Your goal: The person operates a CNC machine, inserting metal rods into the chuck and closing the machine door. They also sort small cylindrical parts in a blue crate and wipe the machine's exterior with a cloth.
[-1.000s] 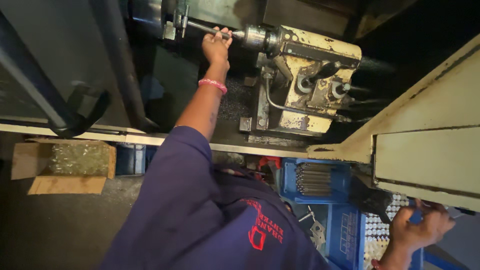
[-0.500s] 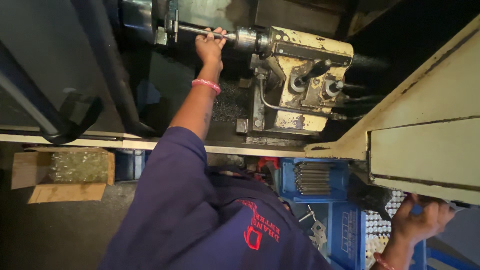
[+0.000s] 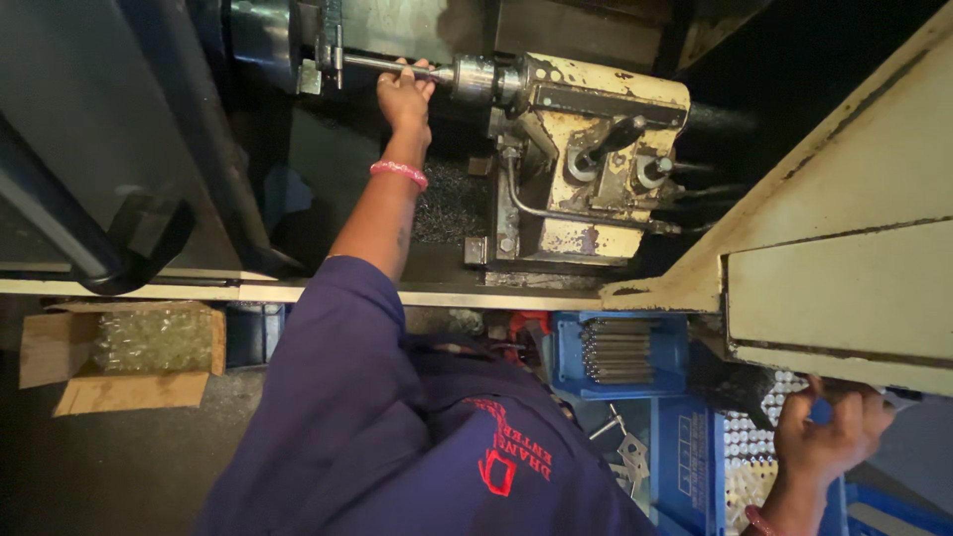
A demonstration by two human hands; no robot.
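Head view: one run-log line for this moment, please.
left hand: grips metal rod at lathe chuck | right hand: on blue handle, machine panel edge | blue tray: rods

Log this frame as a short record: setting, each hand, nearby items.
setting: lathe-like machine with worn cream paint, seen from above
left hand: reaching into the machine, gripping a thin metal rod at the chuck
right hand: low, under the edge of a cream panel; grip unclear
wrist: pink bangle on left
nearby: blue tray of dark rods, cardboard box
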